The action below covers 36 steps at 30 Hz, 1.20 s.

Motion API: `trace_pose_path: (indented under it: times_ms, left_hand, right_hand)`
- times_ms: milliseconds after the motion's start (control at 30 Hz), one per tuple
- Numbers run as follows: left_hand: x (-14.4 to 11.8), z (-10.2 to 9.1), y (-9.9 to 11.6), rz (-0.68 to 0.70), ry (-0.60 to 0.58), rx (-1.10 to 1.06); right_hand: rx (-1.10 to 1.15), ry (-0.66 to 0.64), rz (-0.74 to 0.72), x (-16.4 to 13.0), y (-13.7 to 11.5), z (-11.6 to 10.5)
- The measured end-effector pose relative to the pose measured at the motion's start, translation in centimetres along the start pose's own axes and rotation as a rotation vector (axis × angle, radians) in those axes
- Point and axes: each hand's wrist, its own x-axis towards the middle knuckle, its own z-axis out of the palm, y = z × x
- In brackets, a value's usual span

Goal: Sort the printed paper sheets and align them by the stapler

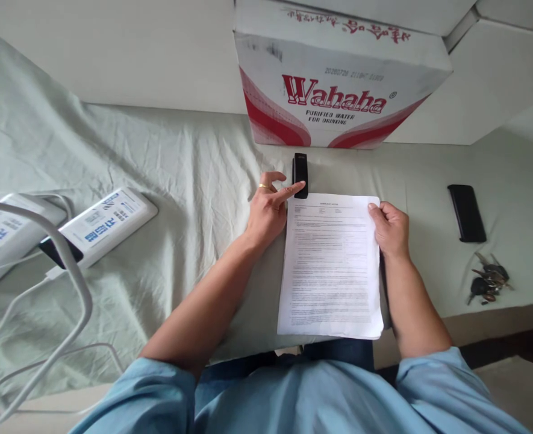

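— Left hand [266, 214]?
— Resting on the sheet-covered surface [180, 175], just left of the stack of papers [332, 268]. Fingers [293, 191] loosely spread, nothing gripped; forefinger stretched out, tip touching the near end of the black stapler [300, 175].
— And the stapler?
— Lying flat toward the far edge of the surface, just beyond the top left corner of the papers, in front of the cardboard box [338, 72].
— Right hand [390, 229]?
— At the top right corner of the papers. Fingers curled, thumb on top of the sheets, pinching that edge lightly.
— Papers?
— Printed pages, stacked, lying between the two hands, lower end hanging slightly past the near edge of the surface.
— Anything else around?
— Black phone [466, 212] lying flat toward the right edge, well apart from the right hand. Bunch of keys [487, 280] nearer the front right corner. White power strip [106, 223] toward the left edge, with a second white device [4, 238] beside it and white cables [62, 265] looping over the near left corner.
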Motion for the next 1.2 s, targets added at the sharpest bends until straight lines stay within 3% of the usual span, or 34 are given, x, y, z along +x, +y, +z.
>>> trace_pose_path:
  times_ms: [200,300,400,533,667,800,967,1200]
  left_hand:
    - [0.1,-0.4,1.2,-0.143,-0.109,0.114]
    - [0.3,-0.8,1.3,-0.162,-0.133,-0.027]
    - [0.4,-1.2,0.9,-0.152,-0.106,-0.211]
    - [0.7,-1.6,0.8,-0.303,-0.016,-0.359]
    - [0.9,-2.1,1.3,-0.463,-0.046,-0.538]
    - [1.1,-2.9,2.0,-0.525,-0.091,-0.623]
    - [1.4,-3.9,2.3,-0.433,-0.254,-0.597]
    - [1.6,-4.1,1.5,-0.367,-0.395,-0.576]
  right_hand:
    - [0.012,0.002,-0.017,0.0,0.1,-0.1]
    - [0.054,-0.047,0.004,0.1,0.3,-0.4]
    - [0.128,-0.188,0.042,-0.2,0.2,-0.8]
    - [0.291,-0.328,0.142,-1.2,-0.6,-1.1]
    - [0.366,-0.210,0.140,-1.4,-0.8,-1.0]
    - [0.262,-0.045,0.046,-0.4,0.1,-1.0]
    - [0.195,0.039,-0.005,0.1,0.5,-1.1]
    - [0.246,0.080,-0.006,0.0,0.8,-0.6]
